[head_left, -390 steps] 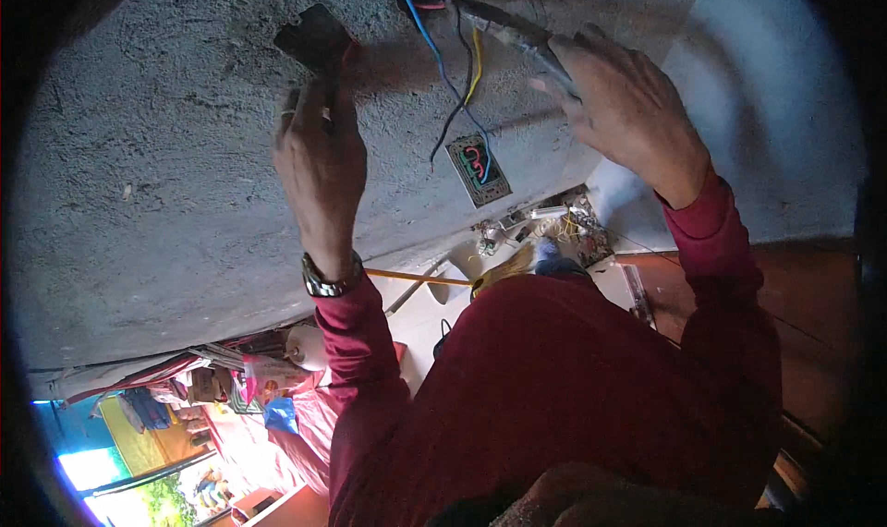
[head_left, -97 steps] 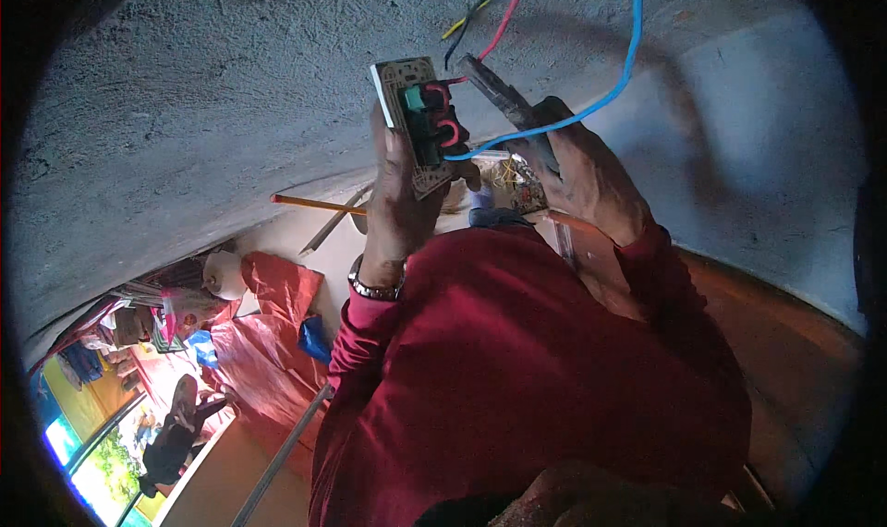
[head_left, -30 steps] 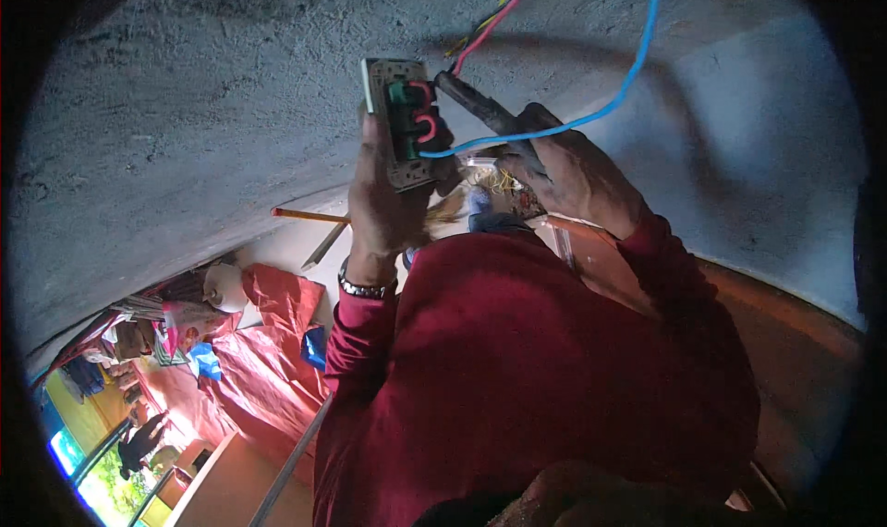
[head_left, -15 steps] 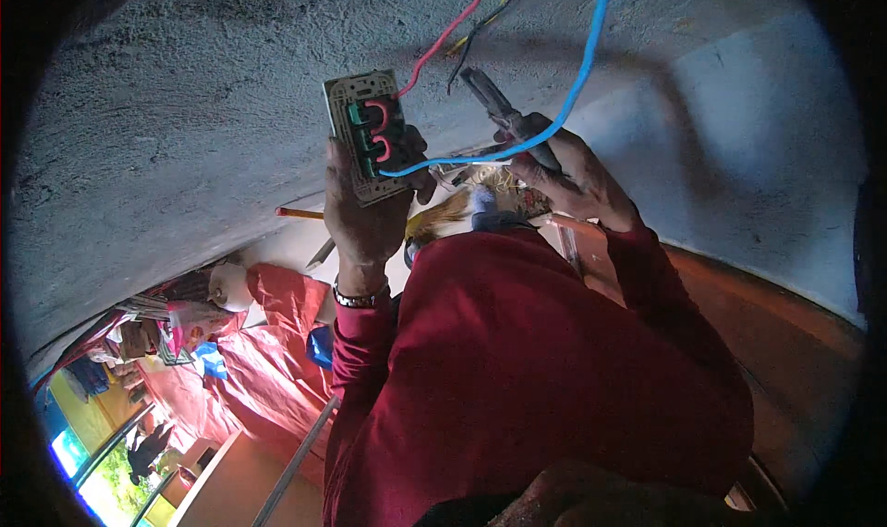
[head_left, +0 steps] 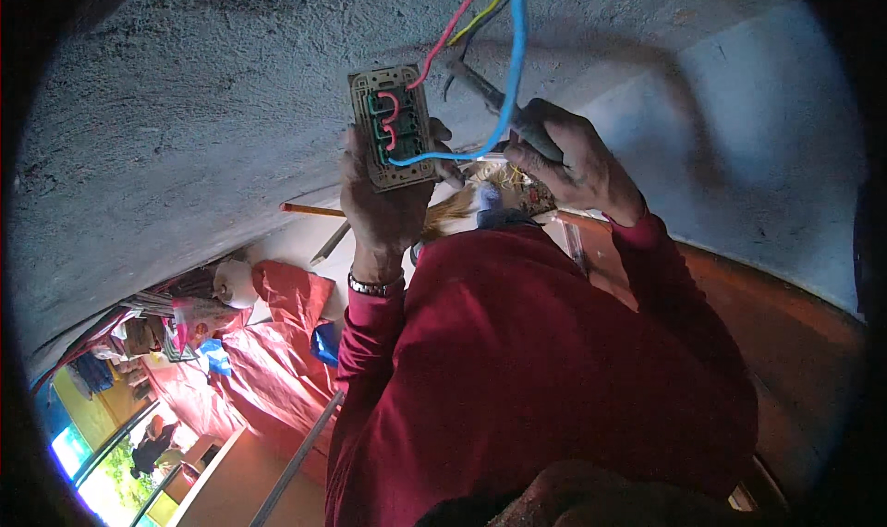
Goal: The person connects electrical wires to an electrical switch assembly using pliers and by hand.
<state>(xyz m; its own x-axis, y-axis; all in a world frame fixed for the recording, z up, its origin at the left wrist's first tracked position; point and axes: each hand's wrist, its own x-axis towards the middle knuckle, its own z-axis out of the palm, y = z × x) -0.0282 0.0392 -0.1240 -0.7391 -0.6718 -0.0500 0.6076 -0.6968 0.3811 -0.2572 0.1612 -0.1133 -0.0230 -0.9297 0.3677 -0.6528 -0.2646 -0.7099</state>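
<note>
My left hand (head_left: 379, 215) holds a pale switch plate (head_left: 412, 121) tilted, its back toward me. Green and dark modules sit in it, joined by short red wire loops (head_left: 392, 139). A pink wire (head_left: 445, 33) runs into its upper edge, and a thick blue wire (head_left: 516, 56) curves down into its lower end. To the right, my right hand (head_left: 577, 162) grips a dark, plier-like tool (head_left: 482, 87), which points up and left toward the plate. The blue wire passes close by the tool; whether they touch is unclear.
A yellow wire (head_left: 480, 16) and a black wire (head_left: 462, 47) hang behind the tool. The rough grey wall (head_left: 203, 111) is close beyond my hands. Below are an orange stick (head_left: 309, 209), a broom (head_left: 447, 215) and red sheeting (head_left: 277, 342) with assorted household things.
The plate and my left hand have shifted slightly right. The blue wire's upper part has swung left, and the tool has moved slightly left. Both hands keep their hold.
</note>
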